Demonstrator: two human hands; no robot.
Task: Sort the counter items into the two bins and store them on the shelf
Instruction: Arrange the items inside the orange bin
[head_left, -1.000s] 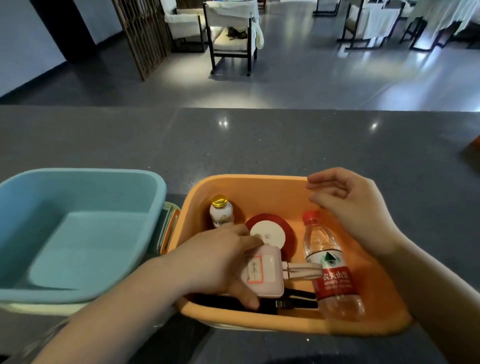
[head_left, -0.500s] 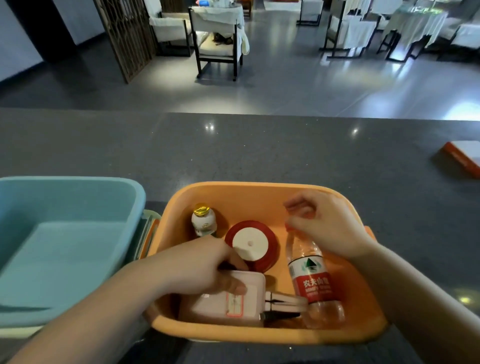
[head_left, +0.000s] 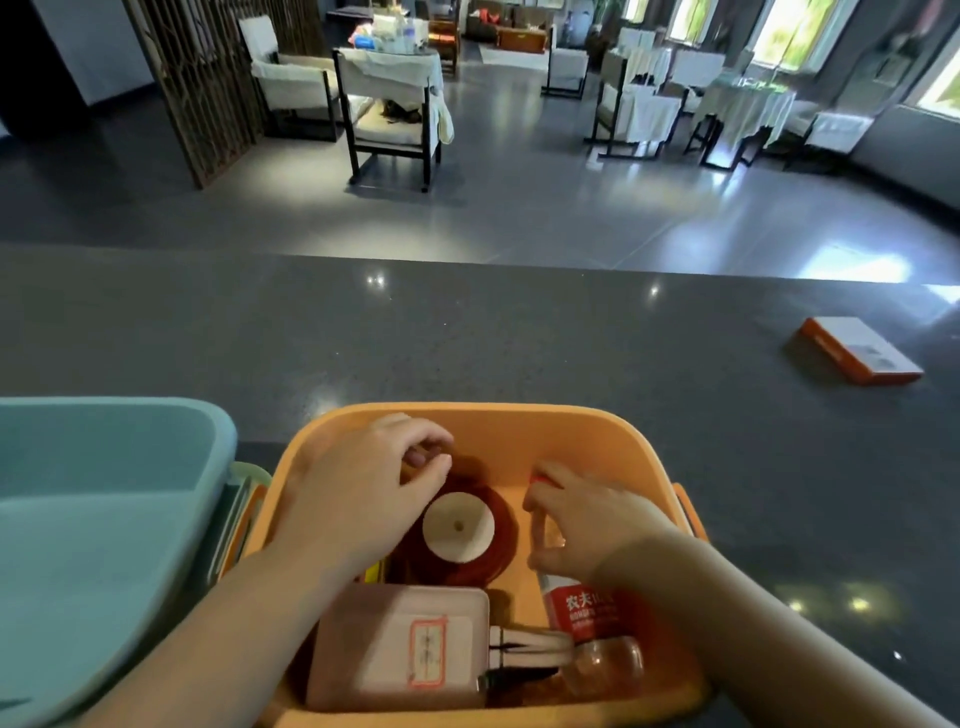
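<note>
The orange bin (head_left: 597, 431) stands on the desk (head_left: 467, 338), with the blue bin (head_left: 104, 519) touching its left side. Inside the orange bin lie a red ribbon spool (head_left: 460, 530) at the centre, a pink case (head_left: 400, 649) at the near wall, a bundle of white sticks (head_left: 530, 646) just right of the case, and a water bottle (head_left: 587, 608) along the right side.

The left hand (head_left: 358, 499) is curled at the far left of the orange bin, fingertips pinched on a small item that is mostly hidden; the grip appears clenched on it, but the item cannot be identified. The right hand (head_left: 582, 519) is cupped over the neck of the water bottle, fingers bent around the red cap; whether the grip is fully engaged cannot be told.

Handling judgement: the water bottle is thin, clear plastic, likely smooth and slightly yielding under pressure. Take hold at the neck below the cap, or around the labelled midsection. The ribbon spool is light and rigid; hold it by the rim. The pink case is stiff and flat; grasp it across the short sides.

An orange box (head_left: 857, 353) lies unsorted on the desk, well apart to the far right of the orange bin.
</note>
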